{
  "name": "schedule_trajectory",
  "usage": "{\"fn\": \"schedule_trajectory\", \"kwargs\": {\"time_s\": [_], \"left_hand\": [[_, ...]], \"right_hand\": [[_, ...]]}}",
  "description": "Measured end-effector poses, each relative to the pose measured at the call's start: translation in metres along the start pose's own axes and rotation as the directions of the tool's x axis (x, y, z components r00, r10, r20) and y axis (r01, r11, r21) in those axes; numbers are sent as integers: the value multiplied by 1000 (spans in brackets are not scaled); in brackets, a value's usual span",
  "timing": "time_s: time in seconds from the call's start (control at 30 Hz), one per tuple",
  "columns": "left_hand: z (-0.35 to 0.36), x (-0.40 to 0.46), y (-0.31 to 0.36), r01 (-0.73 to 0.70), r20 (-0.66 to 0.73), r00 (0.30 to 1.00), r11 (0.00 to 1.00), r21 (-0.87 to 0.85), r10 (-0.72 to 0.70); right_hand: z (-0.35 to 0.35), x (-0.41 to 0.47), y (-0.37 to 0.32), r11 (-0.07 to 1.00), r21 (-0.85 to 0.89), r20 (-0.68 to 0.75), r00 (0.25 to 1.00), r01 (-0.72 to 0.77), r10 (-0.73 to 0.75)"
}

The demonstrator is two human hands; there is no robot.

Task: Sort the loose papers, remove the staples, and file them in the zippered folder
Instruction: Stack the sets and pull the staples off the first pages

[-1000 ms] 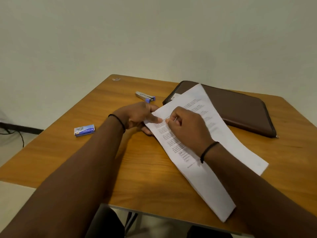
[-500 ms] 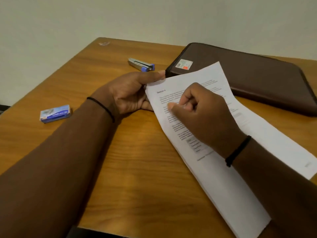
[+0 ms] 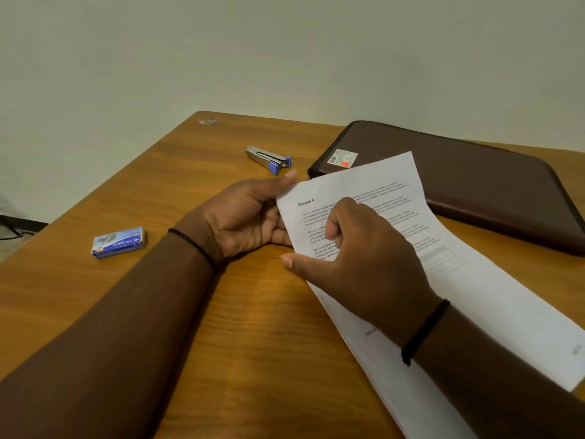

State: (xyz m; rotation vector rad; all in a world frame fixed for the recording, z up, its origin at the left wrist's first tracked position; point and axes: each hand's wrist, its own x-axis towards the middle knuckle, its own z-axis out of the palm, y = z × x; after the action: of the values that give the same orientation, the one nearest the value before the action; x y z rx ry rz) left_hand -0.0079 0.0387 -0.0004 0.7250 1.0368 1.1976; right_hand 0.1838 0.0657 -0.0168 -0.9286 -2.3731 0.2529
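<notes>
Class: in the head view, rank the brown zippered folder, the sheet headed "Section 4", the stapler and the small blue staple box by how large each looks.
1. Folder and sheet: not ranked; the sheet is nearer and partly covered.
2. Stapler and staple box: far smaller, alike.

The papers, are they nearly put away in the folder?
Not yet. Nothing looks filed: the brown folder lies shut on the table. Both hands, left hand and right hand, hold the papers. Removing staples and filing remain; the stapler lies untouched.
</notes>
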Motion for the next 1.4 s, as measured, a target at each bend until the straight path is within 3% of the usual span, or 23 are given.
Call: {"fn": "schedule_trajectory", "kwargs": {"time_s": [0.5,0.7,0.83,0.97,1.13,1.27,1.4], "left_hand": [[-2,3,-5,-64,10,998,998,-20,64],[-2,4,-4,-40,31,999,999,19,39],[-2,2,-4,-50,104,993,999,16,48],[1,3,-5,-51,57,997,998,-33,53],[0,5,-5,-35,92,995,996,-82,43],[-5,8,-6,-14,78,997,996,-88,21],[-5,8,-7,-25,70,997,997,-74,30]], "right_hand": [[6,-9,-18,988,-154,-280,958,16,-59],[7,-10,-18,973,-215,-348,923,90,-162],[7,-7,-17,958,-267,-362,911,100,-197],[12,-6,-11,972,-182,-338,919,146,-202],[2,0,-4,998,-32,-67,996,61,-63],[0,-4,-4,992,-22,-248,960,126,-128],[0,-4,-8,989,-33,-288,946,145,-148]]}}
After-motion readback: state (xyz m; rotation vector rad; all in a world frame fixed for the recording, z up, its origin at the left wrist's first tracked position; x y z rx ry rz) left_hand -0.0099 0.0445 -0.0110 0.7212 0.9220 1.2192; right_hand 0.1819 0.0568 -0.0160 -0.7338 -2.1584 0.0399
